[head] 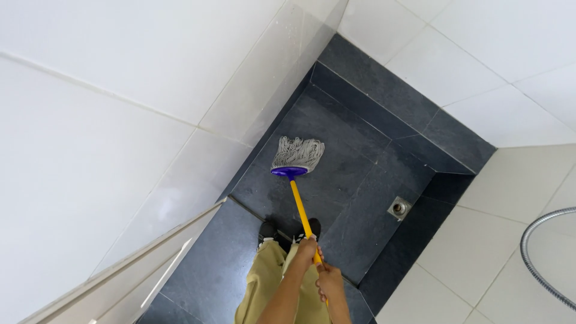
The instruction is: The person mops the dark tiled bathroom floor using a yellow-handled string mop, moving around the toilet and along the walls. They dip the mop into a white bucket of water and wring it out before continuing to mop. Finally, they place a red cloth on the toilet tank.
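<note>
Head view: left hand (pixel 305 252) and right hand (pixel 327 282) both grip a yellow mop handle (pixel 300 213) (fingers wrapped round); grey mop head (pixel 297 153) rests on dark floor tiles (pixel 354 174) near a drain (pixel 399 207).

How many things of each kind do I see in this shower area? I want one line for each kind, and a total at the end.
Mop: 1, yellow handle with a grey string head, held by the left hand and the right hand
Floor drain: 1
Metal shower hose: 1
Dark shoes: 2
Total: 5
</note>
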